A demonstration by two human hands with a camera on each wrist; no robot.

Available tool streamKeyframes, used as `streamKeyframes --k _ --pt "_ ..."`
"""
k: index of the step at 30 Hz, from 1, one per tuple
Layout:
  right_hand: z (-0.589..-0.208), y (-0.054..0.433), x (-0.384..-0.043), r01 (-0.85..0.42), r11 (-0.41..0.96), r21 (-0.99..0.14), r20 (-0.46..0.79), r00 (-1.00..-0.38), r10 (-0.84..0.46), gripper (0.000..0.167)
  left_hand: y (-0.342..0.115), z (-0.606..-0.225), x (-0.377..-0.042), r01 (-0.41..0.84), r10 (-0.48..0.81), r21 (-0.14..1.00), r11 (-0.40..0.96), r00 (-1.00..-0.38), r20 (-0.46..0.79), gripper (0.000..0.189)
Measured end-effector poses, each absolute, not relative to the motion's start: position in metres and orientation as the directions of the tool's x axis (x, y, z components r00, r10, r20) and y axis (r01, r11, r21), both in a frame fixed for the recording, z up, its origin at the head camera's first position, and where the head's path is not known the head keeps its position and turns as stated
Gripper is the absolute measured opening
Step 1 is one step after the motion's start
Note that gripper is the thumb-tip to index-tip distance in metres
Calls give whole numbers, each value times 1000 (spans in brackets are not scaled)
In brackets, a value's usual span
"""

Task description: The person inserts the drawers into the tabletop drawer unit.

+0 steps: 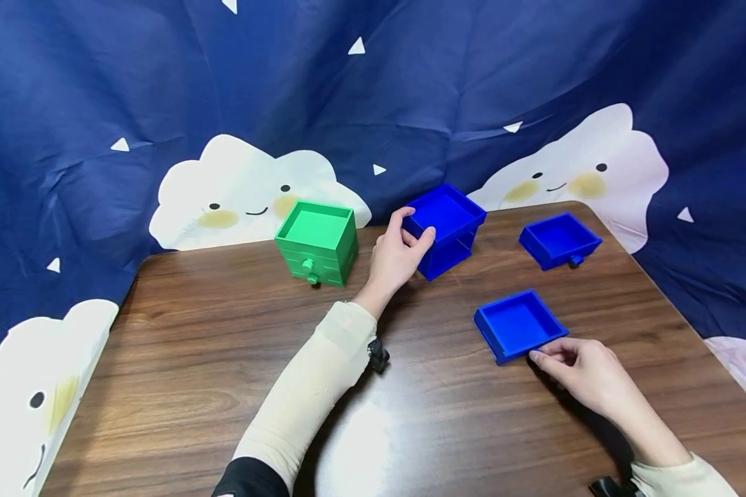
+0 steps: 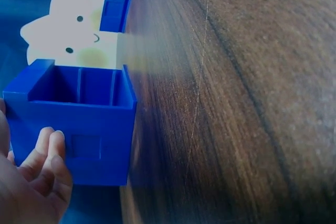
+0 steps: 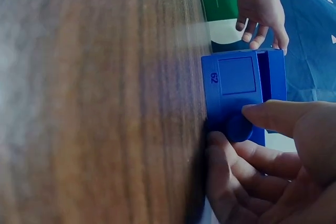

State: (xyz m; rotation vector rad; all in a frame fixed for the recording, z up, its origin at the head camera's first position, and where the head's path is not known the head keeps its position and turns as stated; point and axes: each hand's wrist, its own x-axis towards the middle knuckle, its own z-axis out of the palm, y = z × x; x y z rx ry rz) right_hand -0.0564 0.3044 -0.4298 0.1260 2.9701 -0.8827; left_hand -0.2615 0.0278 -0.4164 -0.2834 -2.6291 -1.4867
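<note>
A small blue drawer cabinet (image 1: 445, 209) stands at the back of the table, its front showing empty slots. My left hand (image 1: 395, 257) holds it by the left side, thumb at the front edge of the top tray and forefinger at the back. In the left wrist view, other fingers lie along the cabinet's side wall (image 2: 100, 169). Closer to me is a blue drawer (image 1: 519, 324), nothing inside it. My right hand (image 1: 587, 378) pinches its round knob (image 3: 239, 128) between thumb and fingers. The drawer's front, marked 62, shows in the right wrist view.
Another blue drawer (image 1: 561, 239) with a knob sits at the back right of the wooden table (image 1: 211, 359). To the left of the blue cabinet stands a green drawer cabinet (image 1: 317, 231), its drawers in. A blue curtain (image 1: 410, 83) with clouds hangs behind.
</note>
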Motion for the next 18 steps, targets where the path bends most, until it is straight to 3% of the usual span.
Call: streamKeyframes --k 3,8,18 --pt "-430 305 -56 149 744 -651 -149 -987 67 24 30 -417 -261 214 105 839 500 -977 187 56" --pt "-436 307 -60 249 467 -849 -261 -964 39 23 31 -417 -261 207 96 845 493 -978 184 56" --pt "-444 315 -63 306 129 -943 -307 -952 14 8 30 -417 -261 207 102 846 492 -978 181 56"
